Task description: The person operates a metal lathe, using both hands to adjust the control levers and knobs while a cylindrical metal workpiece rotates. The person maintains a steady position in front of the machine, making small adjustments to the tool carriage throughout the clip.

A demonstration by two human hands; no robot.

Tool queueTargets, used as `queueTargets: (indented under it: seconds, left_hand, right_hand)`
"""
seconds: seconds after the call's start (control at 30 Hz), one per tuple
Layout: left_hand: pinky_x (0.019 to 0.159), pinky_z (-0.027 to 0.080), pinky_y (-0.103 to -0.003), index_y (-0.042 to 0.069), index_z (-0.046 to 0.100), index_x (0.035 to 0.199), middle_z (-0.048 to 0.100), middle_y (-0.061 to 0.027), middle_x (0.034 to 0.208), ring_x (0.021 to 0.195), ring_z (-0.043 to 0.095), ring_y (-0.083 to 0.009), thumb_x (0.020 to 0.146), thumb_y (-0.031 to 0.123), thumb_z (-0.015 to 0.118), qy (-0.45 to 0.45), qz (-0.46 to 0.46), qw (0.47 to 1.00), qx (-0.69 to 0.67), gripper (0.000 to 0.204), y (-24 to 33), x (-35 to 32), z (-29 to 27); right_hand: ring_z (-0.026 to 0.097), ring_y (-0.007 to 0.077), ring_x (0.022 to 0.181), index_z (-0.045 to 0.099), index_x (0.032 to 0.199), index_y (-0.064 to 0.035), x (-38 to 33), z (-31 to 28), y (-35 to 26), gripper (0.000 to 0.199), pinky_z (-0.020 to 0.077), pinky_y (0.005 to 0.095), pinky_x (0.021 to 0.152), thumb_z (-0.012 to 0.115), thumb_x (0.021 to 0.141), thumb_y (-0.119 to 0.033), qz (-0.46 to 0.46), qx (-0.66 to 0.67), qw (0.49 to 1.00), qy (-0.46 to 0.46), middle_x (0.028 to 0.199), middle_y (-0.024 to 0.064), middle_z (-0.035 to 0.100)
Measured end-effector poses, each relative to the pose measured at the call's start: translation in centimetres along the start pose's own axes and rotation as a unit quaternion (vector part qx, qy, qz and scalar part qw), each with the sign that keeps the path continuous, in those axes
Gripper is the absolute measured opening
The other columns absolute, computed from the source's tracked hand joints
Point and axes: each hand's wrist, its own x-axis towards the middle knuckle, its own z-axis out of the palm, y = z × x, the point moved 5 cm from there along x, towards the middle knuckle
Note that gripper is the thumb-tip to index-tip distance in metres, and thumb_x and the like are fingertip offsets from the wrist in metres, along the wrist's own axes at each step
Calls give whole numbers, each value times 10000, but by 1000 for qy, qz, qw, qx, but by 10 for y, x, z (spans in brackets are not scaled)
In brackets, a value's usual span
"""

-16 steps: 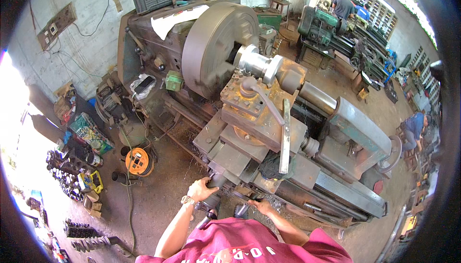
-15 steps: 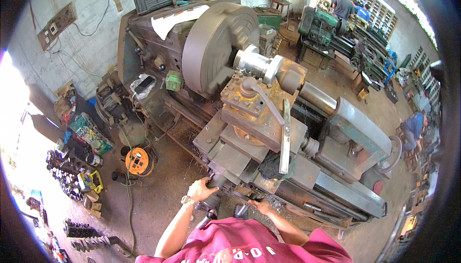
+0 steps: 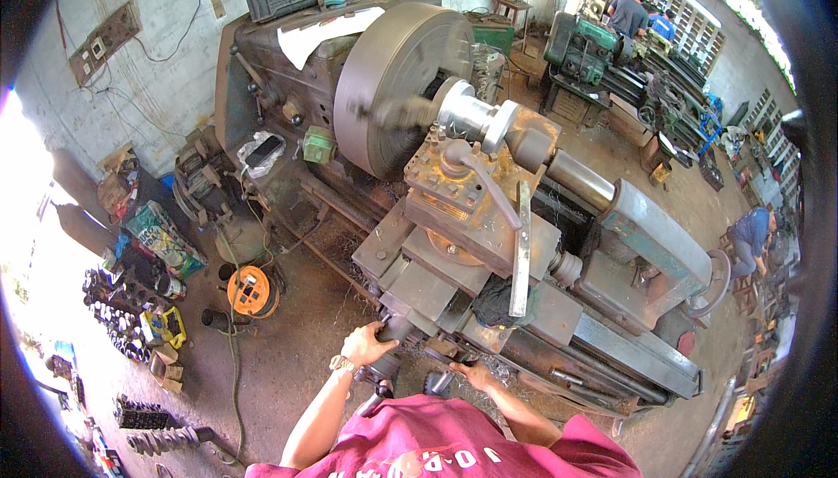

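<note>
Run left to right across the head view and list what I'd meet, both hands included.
Wall socket panel, orange reel, small green box, left hand, right hand, pale flat bar, machine's end wheel.

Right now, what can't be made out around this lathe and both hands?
All in the head view:
Chuck: face details, blurred by its spin.
Left hand and right hand: palms, hidden by the backs.
Dark cloth: anything beneath, covered by it.
Far worker: work handled, too small.
</note>
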Motion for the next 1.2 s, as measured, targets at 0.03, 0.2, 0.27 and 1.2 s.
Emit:
queueTargets:
  seconds: [0.03, 0.2, 0.27, 1.2]
  left_hand:
    - [940, 524, -459, 94, 637, 1278, 696, -198, 1155, 1088, 665, -370, 747, 572, 725, -2, -1, 1000, 1, 720, 0, 0, 0]
    - [940, 526, -459, 102, 632, 1285, 697, -198, 1154, 1086, 667, -371, 749, 575, 724, 4, 1, 1000, 3, 721, -1, 1, 1]
    - [939, 528, -458, 105, 633, 1285, 697, -197, 1154, 1084, 668, -371, 749, 577, 724, 6, -1, 1000, 6, 720, -3, 1, 2]
    - [937, 525, -443, 93, 648, 1264, 696, -195, 1159, 1085, 669, -359, 738, 568, 733, 15, 7, 1000, -6, 714, -4, 3, 3]
  right_hand:
    - [626, 310, 939, 703, 1137, -58, 1, 1, 2, 683, 471, 413, 835, 678, 807, -656, 14, -5, 1000, -11, 1006, 174, 668]
    - [570, 232, 686, 755, 1024, -97, 3, 0, 2, 607, 454, 386, 655, 637, 831, -661, 31, -52, 998, 12, 702, 66, 613]
    - [574, 244, 697, 747, 1027, -83, 4, -1, -1, 619, 460, 390, 671, 636, 833, -661, 10, -50, 999, 15, 717, 76, 625]
    - [636, 343, 1099, 679, 1195, -55, -11, -4, -36, 724, 476, 407, 935, 654, 817, -673, 32, -35, 999, -9, 1179, 201, 681]
